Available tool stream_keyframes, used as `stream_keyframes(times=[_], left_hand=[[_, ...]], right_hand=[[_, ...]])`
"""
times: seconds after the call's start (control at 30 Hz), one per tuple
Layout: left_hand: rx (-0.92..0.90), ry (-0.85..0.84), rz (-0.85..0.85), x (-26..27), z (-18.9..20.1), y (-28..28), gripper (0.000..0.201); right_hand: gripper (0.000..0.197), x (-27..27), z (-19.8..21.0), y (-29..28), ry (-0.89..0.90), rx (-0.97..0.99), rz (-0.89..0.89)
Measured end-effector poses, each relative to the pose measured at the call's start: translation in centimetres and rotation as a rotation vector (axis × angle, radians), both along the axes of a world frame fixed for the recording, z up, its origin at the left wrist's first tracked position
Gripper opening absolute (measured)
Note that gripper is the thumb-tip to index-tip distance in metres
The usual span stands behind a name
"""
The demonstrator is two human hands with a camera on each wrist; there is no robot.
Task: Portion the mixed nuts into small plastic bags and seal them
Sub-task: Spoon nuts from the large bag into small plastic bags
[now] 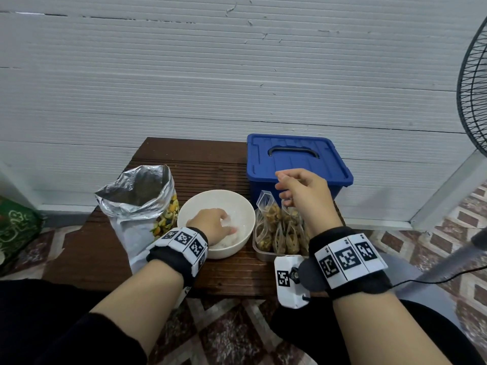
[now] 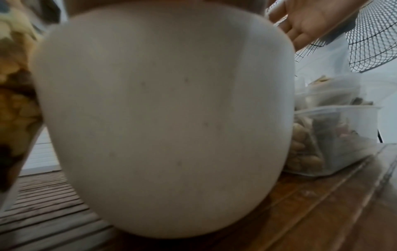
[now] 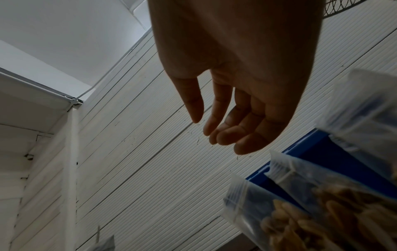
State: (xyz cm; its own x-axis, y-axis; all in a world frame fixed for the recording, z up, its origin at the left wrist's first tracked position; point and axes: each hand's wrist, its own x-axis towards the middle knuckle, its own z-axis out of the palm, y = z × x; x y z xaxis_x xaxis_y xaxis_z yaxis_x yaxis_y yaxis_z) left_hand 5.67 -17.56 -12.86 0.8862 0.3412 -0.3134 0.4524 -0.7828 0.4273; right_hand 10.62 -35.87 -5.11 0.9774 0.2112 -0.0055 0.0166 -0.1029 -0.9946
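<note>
My left hand (image 1: 210,222) reaches into the white bowl (image 1: 218,192), its fingers curled on a clear empty plastic bag (image 1: 227,221) lying there. The left wrist view is filled by the bowl's outer wall (image 2: 163,118). My right hand (image 1: 297,188) hovers, loosely curled and holding nothing (image 3: 225,118), just above the filled, sealed nut bags (image 1: 276,227) that stand upright in a clear tray (image 1: 261,252). An open foil sack of mixed nuts (image 1: 139,196) stands left of the bowl.
A blue lidded box (image 1: 295,159) sits at the table's (image 1: 200,159) back right, behind the tray. A standing fan (image 1: 474,88) is at the far right. A ribbed white wall runs behind the small wooden table.
</note>
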Motion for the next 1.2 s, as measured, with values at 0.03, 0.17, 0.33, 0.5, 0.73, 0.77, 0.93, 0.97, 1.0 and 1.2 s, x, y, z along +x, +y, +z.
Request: stream_keyframes(times=[0.03, 0.17, 0.33, 0.5, 0.73, 0.77, 0.93, 0.97, 1.0, 1.2], left_hand=[[-0.030, -0.032, 0.012, -0.1, 0.3, 0.0, 0.049], [-0.289, -0.258, 0.121, -0.4, 1.8, -0.1, 0.026], [-0.640, -0.469, 0.116, -1.0, 4.7, -1.5, 0.027], [-0.823, -0.503, 0.057, -1.4, 6.0, -2.6, 0.035], [-0.879, -0.590, 0.156, -1.5, 6.2, -2.7, 0.039], [-0.902, -0.616, 0.189, -1.5, 6.1, -2.5, 0.037], [-0.856, -0.761, 0.256, -1.5, 5.8, -1.6, 0.029], [-0.845, -0.773, 0.258, -1.4, 5.8, -1.5, 0.028], [-0.844, -0.779, 0.261, -1.4, 5.8, -1.6, 0.027], [-0.920, -0.769, 0.334, -1.3, 5.8, -1.4, 0.033]], right_hand=[[0.006, 0.0, -0.1, 0.0, -0.009, -0.007, 0.002], [0.007, -0.1, -0.4, 0.1, -0.067, -0.095, 0.006], [0.010, -0.4, -0.2, 0.5, -0.112, -0.180, 0.060], [0.013, -1.1, 0.1, 0.8, -0.102, -0.168, 0.140], [0.009, -1.1, 0.3, 0.2, -0.093, -0.193, 0.122], [0.008, -1.1, 0.3, 0.1, -0.087, -0.205, 0.120], [0.007, -1.2, 0.7, -0.1, -0.056, -0.226, 0.130], [0.007, -1.2, 0.8, -0.1, -0.058, -0.225, 0.128], [0.006, -1.2, 0.8, 0.0, -0.059, -0.221, 0.123], [0.026, -1.5, 1.1, -0.3, 0.020, -0.163, 0.231]])
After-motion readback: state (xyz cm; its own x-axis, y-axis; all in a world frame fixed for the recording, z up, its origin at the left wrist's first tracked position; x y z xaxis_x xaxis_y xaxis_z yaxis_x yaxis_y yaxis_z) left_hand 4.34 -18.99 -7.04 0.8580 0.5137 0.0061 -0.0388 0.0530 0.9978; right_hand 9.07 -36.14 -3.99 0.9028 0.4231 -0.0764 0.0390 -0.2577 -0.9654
